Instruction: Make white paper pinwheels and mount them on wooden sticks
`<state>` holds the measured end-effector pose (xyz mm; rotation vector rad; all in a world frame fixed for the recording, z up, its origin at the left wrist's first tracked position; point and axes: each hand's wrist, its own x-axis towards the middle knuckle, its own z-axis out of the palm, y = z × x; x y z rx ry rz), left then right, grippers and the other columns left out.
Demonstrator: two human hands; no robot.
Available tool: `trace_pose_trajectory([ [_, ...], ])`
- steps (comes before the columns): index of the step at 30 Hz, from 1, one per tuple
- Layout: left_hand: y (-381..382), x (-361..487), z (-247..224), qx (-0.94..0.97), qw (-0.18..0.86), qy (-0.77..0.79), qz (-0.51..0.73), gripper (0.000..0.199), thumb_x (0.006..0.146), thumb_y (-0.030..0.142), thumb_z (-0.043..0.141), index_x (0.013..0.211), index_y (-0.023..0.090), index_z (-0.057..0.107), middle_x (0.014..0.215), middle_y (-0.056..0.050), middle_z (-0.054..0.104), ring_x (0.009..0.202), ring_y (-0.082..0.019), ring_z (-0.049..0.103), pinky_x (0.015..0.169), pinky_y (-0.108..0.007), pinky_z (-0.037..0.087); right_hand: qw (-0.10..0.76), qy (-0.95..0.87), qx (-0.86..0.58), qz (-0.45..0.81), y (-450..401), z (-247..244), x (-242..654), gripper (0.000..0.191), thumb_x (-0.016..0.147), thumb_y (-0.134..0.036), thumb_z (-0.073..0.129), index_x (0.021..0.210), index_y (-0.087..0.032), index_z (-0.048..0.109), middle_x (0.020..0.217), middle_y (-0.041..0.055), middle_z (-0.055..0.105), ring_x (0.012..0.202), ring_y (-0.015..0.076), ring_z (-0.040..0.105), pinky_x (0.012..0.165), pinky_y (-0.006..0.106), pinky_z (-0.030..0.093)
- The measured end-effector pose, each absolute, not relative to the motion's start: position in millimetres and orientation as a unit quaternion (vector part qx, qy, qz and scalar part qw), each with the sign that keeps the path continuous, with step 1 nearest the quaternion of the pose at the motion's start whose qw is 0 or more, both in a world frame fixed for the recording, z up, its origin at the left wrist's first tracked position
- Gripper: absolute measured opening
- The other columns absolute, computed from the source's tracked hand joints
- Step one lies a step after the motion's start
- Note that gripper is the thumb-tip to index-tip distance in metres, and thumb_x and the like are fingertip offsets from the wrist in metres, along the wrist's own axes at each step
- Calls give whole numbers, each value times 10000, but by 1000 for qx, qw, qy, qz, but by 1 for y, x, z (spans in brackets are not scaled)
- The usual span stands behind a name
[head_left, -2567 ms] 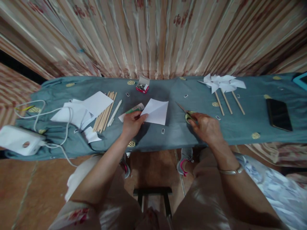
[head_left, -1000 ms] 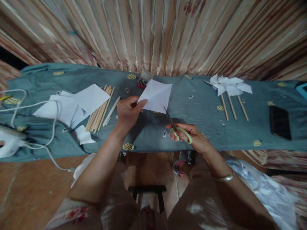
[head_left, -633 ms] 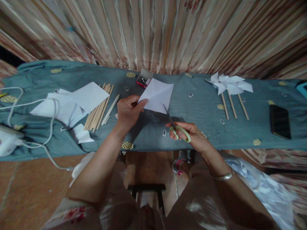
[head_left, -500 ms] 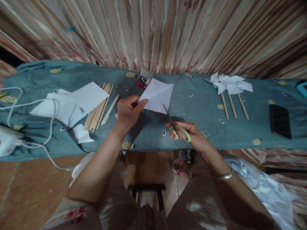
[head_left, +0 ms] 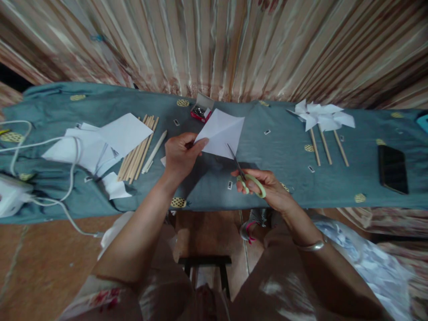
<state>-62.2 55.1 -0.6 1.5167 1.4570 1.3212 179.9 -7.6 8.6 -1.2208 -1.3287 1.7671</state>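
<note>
Compared with two and a half seconds ago, your right hand [head_left: 262,180] has brought the scissors [head_left: 242,173] in from the right: then they sat well apart from the white paper square [head_left: 222,131], and now a dark blade shows over its near edge, though how deep any cut goes you cannot tell. The paper is farther from you too, its far corner now meeting the open red box [head_left: 200,113] of metal pieces in the view. Since half a second ago, hardly anything has changed. Your left hand [head_left: 182,154] pinches the paper's left corner, thumb on top; your right hand is curled around the green handles. The paper is near the middle of the table [head_left: 284,154], and a broad stretch of cloth runs from it to the pinwheels [head_left: 324,117] at far right, with the phone [head_left: 393,169] beyond them. On the left, your room is tighter: the white marker [head_left: 155,151] and wooden sticks [head_left: 138,149] lie just beside your left hand. The table's near edge passes beneath both forearms.
</note>
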Motion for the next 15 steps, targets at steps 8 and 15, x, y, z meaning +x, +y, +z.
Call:
trace_pose_trajectory([
  [8, 56, -63, -6, 576, 326, 551, 508, 278, 789, 320, 725, 564, 197, 617, 498, 44, 551, 490, -107, 486, 484, -239, 333, 304, -495, -465, 668, -8, 9, 178, 527, 714, -571, 830, 1049, -169, 767, 720, 13, 677, 595, 117, 558, 600, 289, 504],
  [15, 57, -64, -7, 578, 327, 536, 522, 253, 783, 312, 730, 579, 189, 646, 497, 47, 558, 478, -97, 485, 480, -234, 329, 302, -490, -467, 671, -8, 8, 180, 479, 734, -530, 830, 1062, -187, 768, 702, -3, 672, 584, 107, 539, 590, 278, 484],
])
